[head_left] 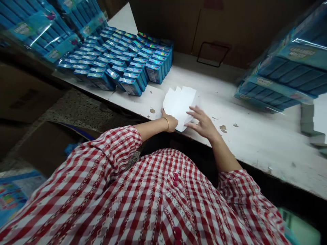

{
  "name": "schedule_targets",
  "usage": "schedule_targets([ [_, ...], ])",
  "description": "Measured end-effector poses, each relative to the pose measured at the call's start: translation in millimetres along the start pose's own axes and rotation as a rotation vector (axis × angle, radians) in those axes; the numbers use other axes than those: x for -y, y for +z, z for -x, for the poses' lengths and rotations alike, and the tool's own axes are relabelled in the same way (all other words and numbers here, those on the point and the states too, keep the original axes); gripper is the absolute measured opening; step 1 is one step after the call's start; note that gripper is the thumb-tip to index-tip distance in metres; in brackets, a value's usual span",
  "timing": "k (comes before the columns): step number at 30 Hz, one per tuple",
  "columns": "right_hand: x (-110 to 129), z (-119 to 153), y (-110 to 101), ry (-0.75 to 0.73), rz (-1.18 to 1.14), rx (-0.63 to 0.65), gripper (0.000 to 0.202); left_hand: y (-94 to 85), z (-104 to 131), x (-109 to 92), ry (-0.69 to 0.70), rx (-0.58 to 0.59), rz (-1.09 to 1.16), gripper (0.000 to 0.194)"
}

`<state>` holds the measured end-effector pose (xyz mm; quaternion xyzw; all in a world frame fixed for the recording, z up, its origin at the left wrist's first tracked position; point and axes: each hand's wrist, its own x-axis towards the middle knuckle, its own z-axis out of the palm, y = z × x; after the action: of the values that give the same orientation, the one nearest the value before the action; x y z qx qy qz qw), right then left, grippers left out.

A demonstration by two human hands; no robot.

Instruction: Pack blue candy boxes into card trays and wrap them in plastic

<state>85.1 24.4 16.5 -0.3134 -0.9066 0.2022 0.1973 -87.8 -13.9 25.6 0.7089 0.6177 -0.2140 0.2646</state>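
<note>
A white cardboard piece [180, 102] with a jagged far edge stands at the front edge of the white table [214, 102]. My left hand [170, 121], with a gold bangle at the wrist, is closed on its near left side. To the right of the card is my right hand [200, 122], its fingers spread and slightly blurred, close to or touching the card's right side. Beyond my left hand stand rows of small blue boxes [130, 85], packed tightly together.
Wrapped packs of blue boxes [43, 30] are stacked at the far left. More wrapped packs [281, 81] stand at the right, beside a pile of white card pieces [316, 119]. A black wire handle [213, 54] stands near the brown back panel. An open carton [48, 146] lies below left.
</note>
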Motion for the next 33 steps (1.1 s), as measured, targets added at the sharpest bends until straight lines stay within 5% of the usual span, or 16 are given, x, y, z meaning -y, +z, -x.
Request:
schedule_targets([
  [3, 10.9, -26.8, -18.6, 0.053, 0.143, 0.004, 0.035, -12.1, 18.7, 7.5, 0.137, 0.01, 0.003, 0.037],
  [6, 24.3, -59.8, -17.2, 0.075, 0.264, 0.239, 0.03, -24.0, 25.4, 35.7, 0.238, -0.307, 0.137, 0.037],
  [9, 37.7, -76.2, 3.5, 0.106, 0.389, 0.52, 0.03, -35.1, 10.2, 76.0, 0.024, -0.726, 0.296, 0.041],
  [11, 49.2, -69.2, 19.8, 0.09, 0.428, 0.671, 0.031, -40.0, -9.4, 98.6, -0.119, -0.825, 0.396, 0.049],
  [14, 68.1, -40.8, 34.7, 0.021, 0.44, 0.718, 0.033, -39.2, -39.8, 113.7, -0.267, -0.688, 0.575, 0.056],
  [18, 74.0, -28.0, 31.7, -0.059, 0.374, 0.77, 0.034, -24.2, -59.6, 104.2, -0.303, -0.477, 0.734, 0.053],
  [25, 26.4, -84.5, 32.0, 0.156, 0.532, 0.594, 0.048, -15.5, -46.1, 83.8, -0.222, -0.48, 0.538, 0.04],
  [33, 31.2, -72.4, 32.0, 0.121, 0.489, 0.638, 0.042, -19.4, -39.8, 71.8, 0.031, -0.422, 0.24, 0.044],
])
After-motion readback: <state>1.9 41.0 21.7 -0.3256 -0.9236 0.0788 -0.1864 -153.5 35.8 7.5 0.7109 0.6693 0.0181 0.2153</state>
